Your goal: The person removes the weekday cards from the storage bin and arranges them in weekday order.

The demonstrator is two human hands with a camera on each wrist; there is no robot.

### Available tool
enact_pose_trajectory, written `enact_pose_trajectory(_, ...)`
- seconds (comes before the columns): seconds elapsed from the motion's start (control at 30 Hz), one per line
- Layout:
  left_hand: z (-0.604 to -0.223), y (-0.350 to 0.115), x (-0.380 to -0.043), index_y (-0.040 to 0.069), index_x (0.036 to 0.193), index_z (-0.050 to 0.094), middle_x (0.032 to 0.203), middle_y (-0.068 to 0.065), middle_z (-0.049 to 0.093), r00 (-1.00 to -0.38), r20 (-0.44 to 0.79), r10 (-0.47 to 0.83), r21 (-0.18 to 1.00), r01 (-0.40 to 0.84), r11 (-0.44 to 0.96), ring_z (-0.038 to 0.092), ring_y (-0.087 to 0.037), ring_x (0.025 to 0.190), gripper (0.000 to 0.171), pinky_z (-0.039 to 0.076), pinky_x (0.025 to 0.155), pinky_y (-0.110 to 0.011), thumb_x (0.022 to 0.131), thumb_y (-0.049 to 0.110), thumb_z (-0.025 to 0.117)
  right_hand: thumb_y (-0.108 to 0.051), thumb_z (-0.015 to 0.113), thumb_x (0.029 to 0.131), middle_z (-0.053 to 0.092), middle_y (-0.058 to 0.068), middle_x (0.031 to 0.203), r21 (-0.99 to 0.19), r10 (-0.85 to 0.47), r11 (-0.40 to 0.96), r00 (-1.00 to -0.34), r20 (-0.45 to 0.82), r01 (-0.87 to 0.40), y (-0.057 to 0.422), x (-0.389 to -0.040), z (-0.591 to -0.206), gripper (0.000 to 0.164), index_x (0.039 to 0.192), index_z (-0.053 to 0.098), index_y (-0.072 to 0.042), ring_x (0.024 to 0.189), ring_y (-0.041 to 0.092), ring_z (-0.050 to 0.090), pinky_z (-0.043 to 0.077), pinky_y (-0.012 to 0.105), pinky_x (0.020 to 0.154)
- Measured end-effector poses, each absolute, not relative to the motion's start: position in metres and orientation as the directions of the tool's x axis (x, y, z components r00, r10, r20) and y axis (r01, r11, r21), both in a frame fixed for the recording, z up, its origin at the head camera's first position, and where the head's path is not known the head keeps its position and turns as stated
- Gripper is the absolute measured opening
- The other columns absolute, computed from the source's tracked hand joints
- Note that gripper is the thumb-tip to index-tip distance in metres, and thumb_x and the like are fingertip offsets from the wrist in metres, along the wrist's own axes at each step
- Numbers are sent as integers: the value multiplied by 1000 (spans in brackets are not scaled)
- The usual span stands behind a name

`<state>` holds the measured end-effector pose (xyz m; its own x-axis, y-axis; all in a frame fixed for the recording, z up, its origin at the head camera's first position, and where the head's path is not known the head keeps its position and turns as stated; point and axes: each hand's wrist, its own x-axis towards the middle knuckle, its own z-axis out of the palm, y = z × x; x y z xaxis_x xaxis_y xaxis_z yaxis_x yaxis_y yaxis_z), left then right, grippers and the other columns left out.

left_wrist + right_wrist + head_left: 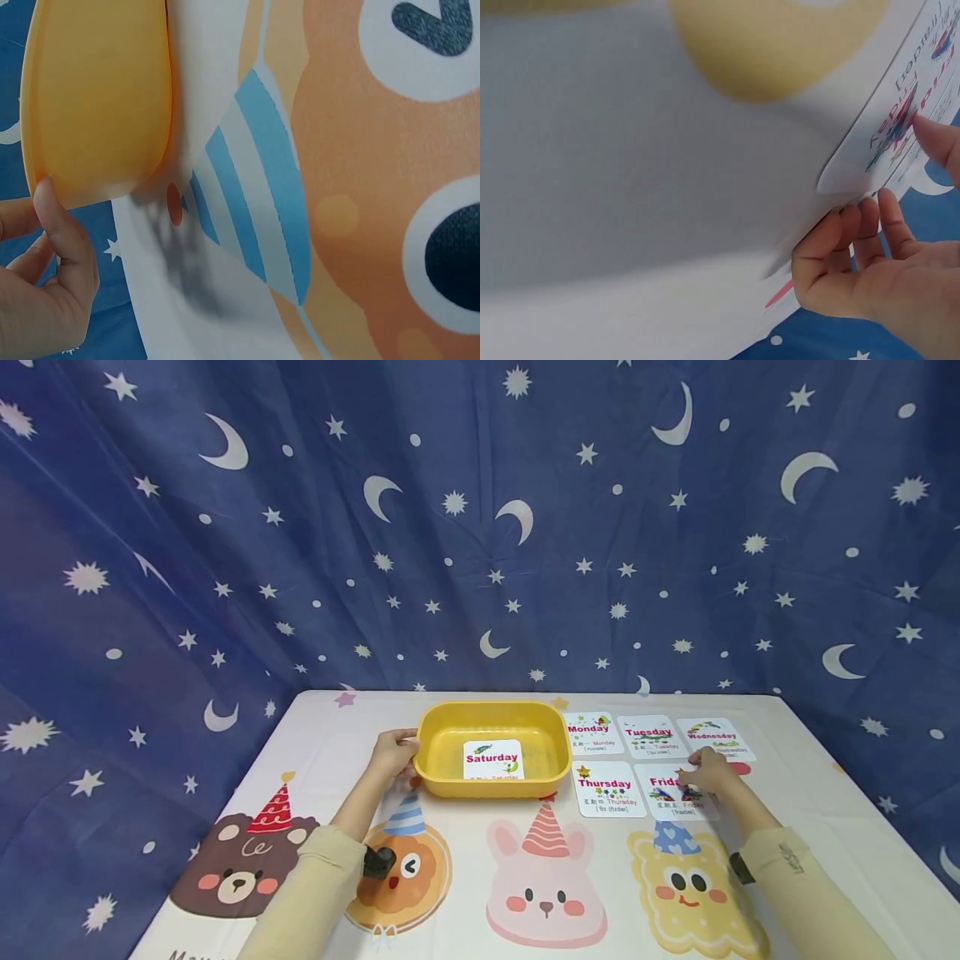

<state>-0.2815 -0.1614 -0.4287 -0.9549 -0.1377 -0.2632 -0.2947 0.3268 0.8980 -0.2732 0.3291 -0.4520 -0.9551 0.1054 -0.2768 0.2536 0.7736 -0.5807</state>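
My left hand [393, 755] grips the left end of a yellow plastic basin [431, 735], with its thumb against the outer wall in the left wrist view. A white Saturday card [492, 760] lies inside. Over at the right, my right hand [714, 772] is at the right side of the Friday card [663, 806]. In the right wrist view its thumb [934, 139] is on the printed face of that card, while the other fingers [821, 240] curl at the edge. The Friday card lies flat or nearly flat in the lower row.
Above it, the Monday card [592, 745], Tuesday card [651, 747] and Wednesday card [731, 747] form a row, the last partly behind my right hand. The Thursday card [609, 802] lies left of Friday. A cartoon-printed cloth [465, 877] covers the table; a blue starry curtain [480, 610] hangs behind.
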Motion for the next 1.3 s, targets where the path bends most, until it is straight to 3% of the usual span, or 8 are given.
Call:
enact_pose_trajectory(0.23,-426,-161,-288,1,132,51,97,-11,53,-959,-251,-134,893,-282,351,48,-5,54,39,49,45,-15,93,7,51,-8,65,79,37,38,115,-627,58,741,-952,-299,242,333,-272,-453,54,115,34,17,100,41,43,45,41,82)
enact_pose_trajectory(0.43,-424,-161,-287,-1,132,51,96,-13,55,-961,-246,-128,893,-276,354,52,-7,58,40,52,47,-18,92,5,51,-11,64,82,36,27,104,-666,11,703,-941,-339,248,341,-273,-454,54,116,32,15,92,32,38,34,27,70)
enact_pose_trajectory(0.53,-425,-162,-287,-1,132,51,92,-11,54,-960,-248,-132,893,-280,353,51,-7,56,40,54,48,-21,92,5,51,-14,64,83,37,24,101,-675,-7,696,-937,-349,245,344,-274,-455,54,116,33,15,93,32,37,35,27,72)
enact_pose_trajectory(0.7,-425,-161,-288,-1,132,51,89,-9,53,-962,-245,-122,895,-272,354,49,-6,53,41,54,49,-21,92,5,51,-19,63,84,34,33,115,-674,14,681,-926,-377,285,348,-275,-450,57,119,33,15,105,38,38,41,35,82)
enact_pose_trajectory(0.9,-425,-160,-283,-2,132,50,95,-13,54,-963,-235,-134,902,-268,340,48,-6,53,40,51,46,-18,92,4,50,-21,63,83,39,19,100,-702,76,597,-899,-432,388,349,-277,-448,54,117,35,10,81,22,39,38,27,67)
enact_pose_trajectory(1.1,-427,-160,-279,-3,133,49,96,-13,53,-961,-243,-131,910,-273,312,49,-6,51,41,49,44,-15,92,3,49,-13,61,80,40,14,86,-672,137,647,-922,-363,361,342,-280,-450,41,105,38,11,65,15,37,36,23,57)
enact_pose_trajectory(1.2,-429,-161,-278,-2,133,49,95,-12,53,-957,-253,-141,905,-285,316,49,-6,50,41,50,45,-17,93,4,49,-11,60,80,45,21,86,-599,170,731,-937,-305,327,333,-281,-447,39,102,40,14,67,23,45,43,29,58)
enact_pose_trajectory(1.3,-432,-161,-280,-1,133,49,96,-12,53,-956,-259,-139,902,-291,319,49,-5,51,41,51,47,-18,93,6,50,-14,59,81,50,31,95,-493,173,823,-951,-258,283,326,-280,-440,43,104,43,19,81,36,51,49,40,70)
